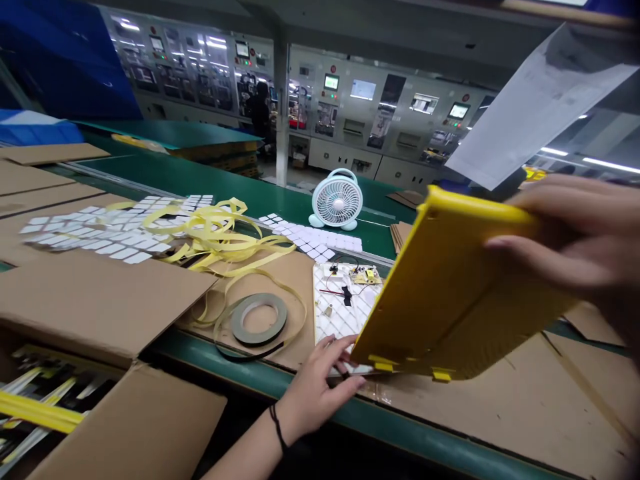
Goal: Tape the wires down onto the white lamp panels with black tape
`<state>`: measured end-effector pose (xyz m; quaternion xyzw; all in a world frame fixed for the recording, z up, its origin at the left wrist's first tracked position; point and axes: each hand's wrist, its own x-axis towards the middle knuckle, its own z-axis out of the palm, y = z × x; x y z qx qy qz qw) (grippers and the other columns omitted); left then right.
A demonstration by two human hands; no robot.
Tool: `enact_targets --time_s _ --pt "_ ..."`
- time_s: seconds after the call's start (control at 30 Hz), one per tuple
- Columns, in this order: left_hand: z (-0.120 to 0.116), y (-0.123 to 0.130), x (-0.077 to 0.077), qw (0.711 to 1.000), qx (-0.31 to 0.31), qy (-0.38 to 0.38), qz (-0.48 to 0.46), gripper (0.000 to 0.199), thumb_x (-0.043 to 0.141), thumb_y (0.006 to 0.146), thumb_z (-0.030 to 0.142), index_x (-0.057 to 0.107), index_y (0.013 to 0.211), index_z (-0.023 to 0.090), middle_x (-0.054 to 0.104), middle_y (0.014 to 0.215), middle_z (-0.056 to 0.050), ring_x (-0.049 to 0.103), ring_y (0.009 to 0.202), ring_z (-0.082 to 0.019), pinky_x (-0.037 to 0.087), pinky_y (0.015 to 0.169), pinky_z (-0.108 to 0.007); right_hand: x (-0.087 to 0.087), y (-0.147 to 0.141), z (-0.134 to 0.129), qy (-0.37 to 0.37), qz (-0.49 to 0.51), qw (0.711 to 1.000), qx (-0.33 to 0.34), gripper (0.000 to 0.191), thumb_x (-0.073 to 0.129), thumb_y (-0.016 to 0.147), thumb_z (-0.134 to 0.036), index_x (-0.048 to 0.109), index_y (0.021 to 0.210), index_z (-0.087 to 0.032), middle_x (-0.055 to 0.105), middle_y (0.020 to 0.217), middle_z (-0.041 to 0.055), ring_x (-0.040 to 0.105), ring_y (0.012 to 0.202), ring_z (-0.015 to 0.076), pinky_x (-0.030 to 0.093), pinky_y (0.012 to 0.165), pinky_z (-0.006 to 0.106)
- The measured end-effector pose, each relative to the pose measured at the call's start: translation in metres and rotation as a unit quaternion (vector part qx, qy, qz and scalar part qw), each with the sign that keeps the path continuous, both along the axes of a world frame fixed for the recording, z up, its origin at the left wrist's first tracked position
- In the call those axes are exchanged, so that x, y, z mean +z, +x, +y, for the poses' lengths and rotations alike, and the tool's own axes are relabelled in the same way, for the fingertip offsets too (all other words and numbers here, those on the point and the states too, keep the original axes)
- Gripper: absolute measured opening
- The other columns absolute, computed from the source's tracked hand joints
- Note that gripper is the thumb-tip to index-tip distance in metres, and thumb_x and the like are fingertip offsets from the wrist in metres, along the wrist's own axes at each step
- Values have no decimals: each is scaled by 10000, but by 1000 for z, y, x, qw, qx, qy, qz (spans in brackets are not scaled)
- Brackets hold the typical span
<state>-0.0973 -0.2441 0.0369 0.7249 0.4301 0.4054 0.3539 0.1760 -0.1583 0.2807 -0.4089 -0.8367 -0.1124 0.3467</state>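
Closest to my remote view, one right hand (580, 233) clasped one yellow plastic panel (450, 287) by its upper right, thumb across the face. One left hand (315, 387), wearing a black cord (276, 427), reached half-curled fingers to the panel's lower left corner; whether they pinched anything, I could not tell. Smooth and glossy, the panel hung tilted over the bench, two tabs (384, 366) along its lower edge. I saw the green bench rim (415, 435) run just below, while cardboard sheeting (480, 407) stretched rightward under the panel, giving side room. Partly behind the panel lay one white lattice shell (336, 325) with wires and a circuit board (365, 275); one tape roll (241, 325) lay just left. Farther off stood one pale blue fan (339, 202), then one person (260, 110) beside machines (345, 150).
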Motion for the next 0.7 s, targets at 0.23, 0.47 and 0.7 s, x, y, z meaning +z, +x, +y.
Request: enact_targets --time_s 0.23,0.47,0.7 --pt "6 -3 -13 980 148 -105 -77 364 469 872 449 461 631 176 434 588 22 411 588 -114 323 545 -223 -87 -80 122 -162 -113 980 -18 413 465 849 -476 573 1172 -243 633 1138 89 564 1004 317 384 860 489" --pt "25 -17 -29 970 134 -185 -84 444 403 886 515 432 607 170 422 585 17 370 571 -106 249 520 -235 -181 -119 186 -311 -181 931 -58 431 314 916 -424 545 1247 -272 549 1307 74 456 1186 346 341 925 567" --pt "22 -10 -38 960 103 -249 -71 549 356 867 597 405 529 167 347 535 16 310 525 -103 203 490 -254 -205 -134 197 -331 -194 922 -46 447 240 936 -439 523 1253 -302 518 1344 50 434 1203 323 309 959 581"
